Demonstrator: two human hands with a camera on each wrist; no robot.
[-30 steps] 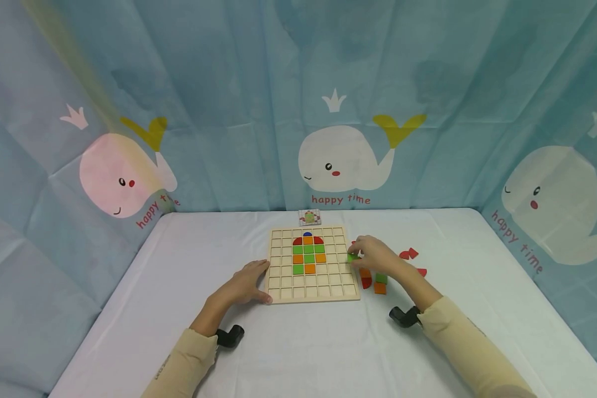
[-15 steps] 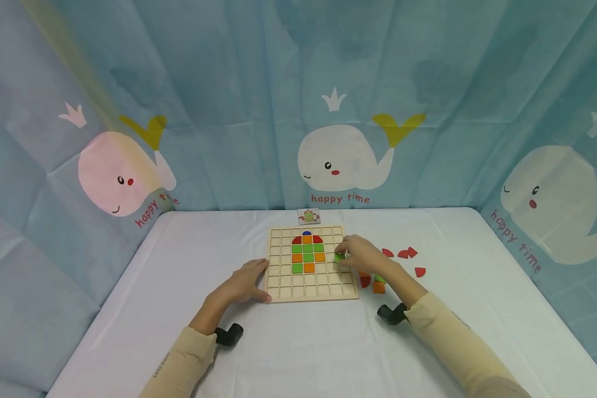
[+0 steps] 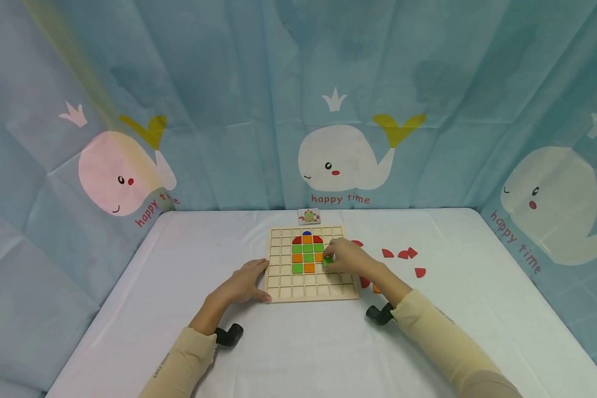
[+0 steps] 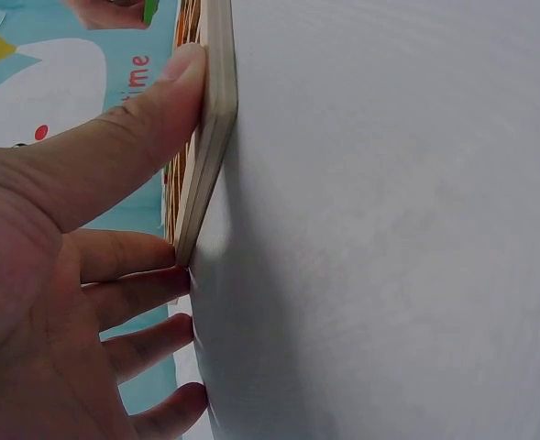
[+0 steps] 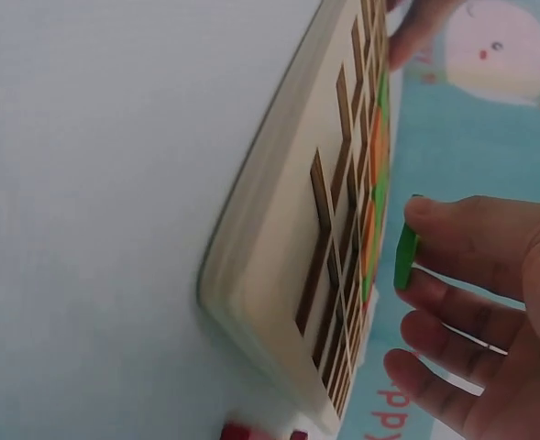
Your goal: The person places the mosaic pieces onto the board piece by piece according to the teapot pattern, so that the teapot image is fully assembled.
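Note:
A wooden grid board [image 3: 288, 293] lies on the table with green, orange, red and blue pieces set in its middle cells. My left hand [image 3: 244, 282] rests at its left side, thumb on the near left corner. Seen from the left wrist, the thumb [image 4: 141, 133] lies against the board's rim, and the fairly straight fingers reach along its side. My right hand [image 3: 350, 257] pinches a green square tile [image 5: 405, 257] between thumb and fingertips. It holds this tile over the board, just right of the coloured pieces, with the other fingers loosely bent.
A small pattern card [image 3: 309, 216] lies behind the board. Right of the board are loose red quarter-round pieces [image 3: 420, 272] and an orange tile [image 3: 376, 288], partly covered by my right forearm. A blue whale-print curtain [image 3: 258, 110] hangs behind the table.
My right hand has carried the green tile leftward from beside the board's right edge to over the cells near the coloured pieces. My left hand has stayed in place.

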